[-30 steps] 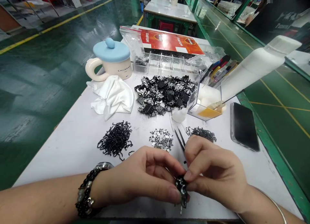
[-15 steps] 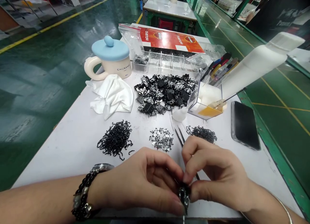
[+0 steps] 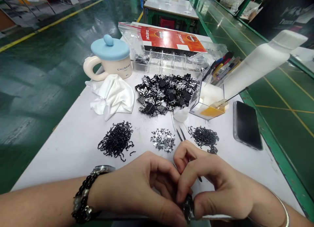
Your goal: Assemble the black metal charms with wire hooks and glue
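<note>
The left hand (image 3: 133, 187) and the right hand (image 3: 218, 184) are together above the near edge of the white worktop (image 3: 49, 178), their fingers clamped on a small black-and-silver metal assembly (image 3: 188, 208), partly hidden between them. Slim steel tweezers (image 3: 180, 135) lie just beyond the right hand, beside a small heap of black wire hooks (image 3: 203, 137). A heap of silver metal clips (image 3: 163, 140) lies ahead of the gap between the hands, and a larger tangle of black wire hooks (image 3: 116, 140) lies ahead of the left hand.
</note>
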`<state>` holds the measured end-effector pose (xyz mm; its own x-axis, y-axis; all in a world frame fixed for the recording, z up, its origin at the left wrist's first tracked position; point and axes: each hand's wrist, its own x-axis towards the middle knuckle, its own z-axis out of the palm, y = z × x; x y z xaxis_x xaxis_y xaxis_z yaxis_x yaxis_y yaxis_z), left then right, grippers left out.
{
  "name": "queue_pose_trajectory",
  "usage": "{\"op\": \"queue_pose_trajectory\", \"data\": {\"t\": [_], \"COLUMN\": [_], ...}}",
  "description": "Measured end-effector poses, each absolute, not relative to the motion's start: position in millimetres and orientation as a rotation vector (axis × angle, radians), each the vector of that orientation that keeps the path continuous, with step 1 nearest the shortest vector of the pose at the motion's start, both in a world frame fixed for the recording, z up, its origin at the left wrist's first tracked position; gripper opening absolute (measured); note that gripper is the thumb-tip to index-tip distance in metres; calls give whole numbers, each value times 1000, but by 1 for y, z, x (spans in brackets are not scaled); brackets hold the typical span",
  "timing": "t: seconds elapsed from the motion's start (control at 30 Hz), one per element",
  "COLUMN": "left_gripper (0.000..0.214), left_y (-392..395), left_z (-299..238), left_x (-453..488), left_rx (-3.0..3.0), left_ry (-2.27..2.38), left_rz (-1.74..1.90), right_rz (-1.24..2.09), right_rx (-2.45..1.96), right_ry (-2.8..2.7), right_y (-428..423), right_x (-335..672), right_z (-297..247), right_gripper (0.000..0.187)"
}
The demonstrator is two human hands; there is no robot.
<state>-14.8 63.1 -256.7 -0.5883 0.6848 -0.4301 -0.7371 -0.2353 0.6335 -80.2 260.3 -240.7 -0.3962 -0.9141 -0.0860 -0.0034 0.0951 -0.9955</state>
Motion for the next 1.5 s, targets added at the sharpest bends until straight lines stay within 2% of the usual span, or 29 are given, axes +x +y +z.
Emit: {"op": "queue_pose_trajectory", "data": {"t": [0.17, 0.33, 0.53, 0.9, 1.03, 1.07, 1.13, 1.2, 1.23, 1.37, 1.5], "left_gripper": [28, 22, 30, 32, 30, 31, 33, 32, 31, 26, 26], "left_y": [63, 64, 63, 64, 63, 62, 61, 60, 59, 59, 58], "left_z": [-257, -257, -260, -253, -254, -254, -257, -259, -260, -260, -258], "left_x": [-16, -15, -13, -18, -20, -20, -20, -20, -20, -23, -25], "left_rx": [-64, -47, -136, -125, -129, -121, -104, -94, -88, -67, -90], "left_ry": [1036, 1081, 956, 704, 691, 700, 714, 702, 689, 680, 704], "left_rz": [1922, 1908, 1954, 2020, 2035, 2038, 2058, 2128, 2181, 2338, 2345], "right_rz": [-1429, -1411, -1443, -1532, -1495, -1493, -1474, -1342, -1204, -510, -281], "right_rx": [-937, -971, -970, -1008, -1034, -1043, -1104, -1210, -1261, -1209, -1142], "right_ry": [1543, 1542, 1558, 1577, 1651, 1713, 1944, 2277, 2424, 2582, 2517], "right_y": [259, 259, 260, 259, 265, 269, 282, 298, 305, 321, 313], "right_x": [-80, -80, -78, -78, -81, -84, -91, -100, -106, -123, -126], "right_z": [-241, -240, -242, -247, -241, -238, -228, -219, -216, -223, -240], "right_gripper": [15, 11, 13, 21, 34, 34, 21, 6, 4, 2, 7]}}
